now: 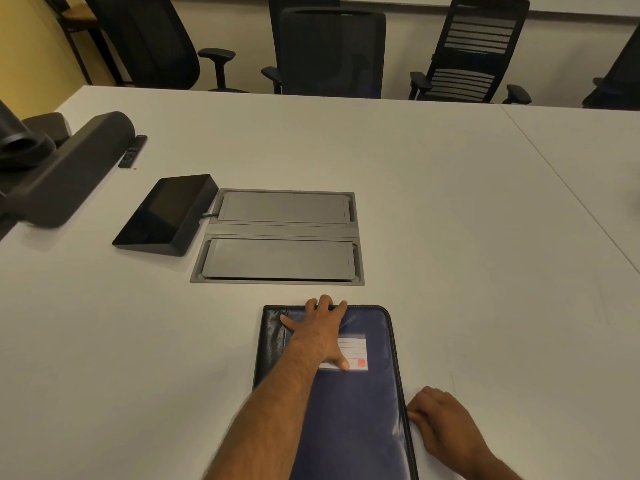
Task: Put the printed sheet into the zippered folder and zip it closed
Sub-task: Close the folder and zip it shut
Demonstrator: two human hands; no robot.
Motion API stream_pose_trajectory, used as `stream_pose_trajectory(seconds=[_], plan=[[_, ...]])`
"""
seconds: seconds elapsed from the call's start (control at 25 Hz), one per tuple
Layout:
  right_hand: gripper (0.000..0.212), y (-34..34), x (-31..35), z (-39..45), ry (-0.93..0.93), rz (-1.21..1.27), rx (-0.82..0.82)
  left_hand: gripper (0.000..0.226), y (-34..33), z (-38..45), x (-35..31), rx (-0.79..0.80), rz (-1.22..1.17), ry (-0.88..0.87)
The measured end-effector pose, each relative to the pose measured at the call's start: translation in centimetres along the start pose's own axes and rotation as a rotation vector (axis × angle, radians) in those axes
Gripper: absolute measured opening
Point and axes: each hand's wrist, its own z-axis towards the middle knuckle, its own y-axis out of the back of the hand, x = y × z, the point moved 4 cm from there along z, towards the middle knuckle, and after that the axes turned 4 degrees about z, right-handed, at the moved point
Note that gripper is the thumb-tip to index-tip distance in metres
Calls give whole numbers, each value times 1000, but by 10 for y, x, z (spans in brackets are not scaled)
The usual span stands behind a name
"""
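Note:
A dark blue zippered folder (367,403) with a black spine and a white label lies closed on the white table in front of me. My left hand (320,332) rests flat on its upper part, fingers spread and curled over the far edge. My right hand (438,415) is at the folder's right edge, fingers curled and pinched against the zipper track; the zipper pull itself is hidden by the fingers. No printed sheet is visible.
A grey recessed cable box (280,237) with two lids sits just beyond the folder. A black touch panel (166,214) stands left of it, with a black speaker bar (69,168) and a remote (132,151) further left. Black office chairs (332,53) line the far side.

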Motion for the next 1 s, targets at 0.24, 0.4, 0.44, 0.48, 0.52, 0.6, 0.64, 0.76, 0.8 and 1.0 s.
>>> stream_pose_trajectory(seconds=[0.24,0.4,0.44,0.48,0.52,0.6,0.64,0.76,0.8,1.0], plan=[[15,0,-5,28,-179,4,-58,122,5,-4,0,-13,-26,-14],[14,6,-8,59,-237,1,-87,121,6,-5,0,-8,-30,-14],[14,8,-9,68,-246,-7,-91,121,7,-6,-1,-5,-28,-14],[14,10,-9,77,-253,-22,-92,120,7,-6,-1,-1,-25,-12],[13,13,-10,87,-259,-45,-91,120,7,-6,-1,2,-22,-10],[12,18,-13,106,-249,-88,-84,120,7,-6,-1,6,-11,-6],[12,20,-13,116,-236,-109,-77,120,7,-6,-1,7,-7,-5],[12,28,-15,147,-191,-198,-18,120,6,-3,-1,10,1,-5],[12,30,-15,155,-162,-235,9,120,6,-3,-1,10,8,-5],[17,39,-6,188,68,-471,182,119,5,-3,-2,6,29,-4]])
